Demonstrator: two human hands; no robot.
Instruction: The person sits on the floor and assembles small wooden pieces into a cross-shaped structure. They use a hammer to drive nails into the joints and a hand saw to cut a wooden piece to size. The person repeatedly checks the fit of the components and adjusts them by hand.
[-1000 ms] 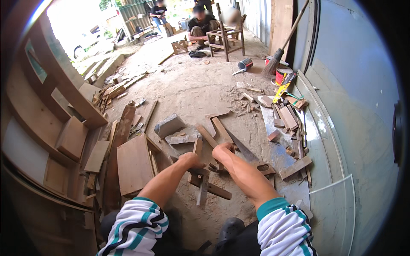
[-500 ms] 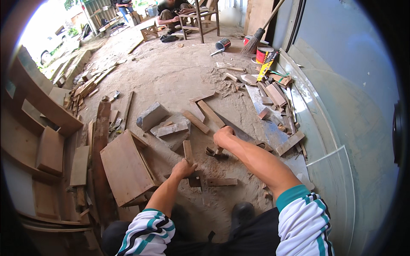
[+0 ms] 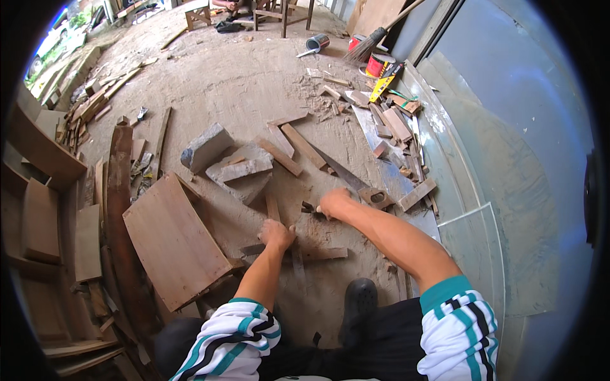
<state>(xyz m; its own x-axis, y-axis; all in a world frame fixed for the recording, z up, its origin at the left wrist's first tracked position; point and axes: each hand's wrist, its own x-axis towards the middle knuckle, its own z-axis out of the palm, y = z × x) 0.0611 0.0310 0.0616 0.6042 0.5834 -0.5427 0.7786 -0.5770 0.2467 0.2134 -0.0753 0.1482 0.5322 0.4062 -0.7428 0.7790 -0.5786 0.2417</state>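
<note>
My left hand [image 3: 277, 234] is closed around a short wooden strip [image 3: 272, 207], whose far end sticks out beyond the fingers. Under and beside it, on the dusty floor, lie a flat wooden piece [image 3: 325, 253] and a thin metal strip [image 3: 298, 263], partly hidden. My right hand [image 3: 335, 203] grips the handle of a hammer [image 3: 309, 207]; its dark head points toward my left hand, apart from the strip. A handsaw [image 3: 376, 197] with a wooden grip lies just beyond my right hand, next to a longer wooden bar [image 3: 304, 146].
Broken concrete blocks [image 3: 210, 147] lie beyond my left hand, with a wooden box [image 3: 176, 241] to its left. Wood offcuts [image 3: 397, 124] and glass sheets [image 3: 473, 244] line the right side. Farther off are a broom [image 3: 366, 47], paint cans [image 3: 318, 43] and a partly visible person.
The view has tilted down and shifted right, so the surroundings sit higher and further left. The hammer head has swung up beside my right hand. Both hands keep their grips.
</note>
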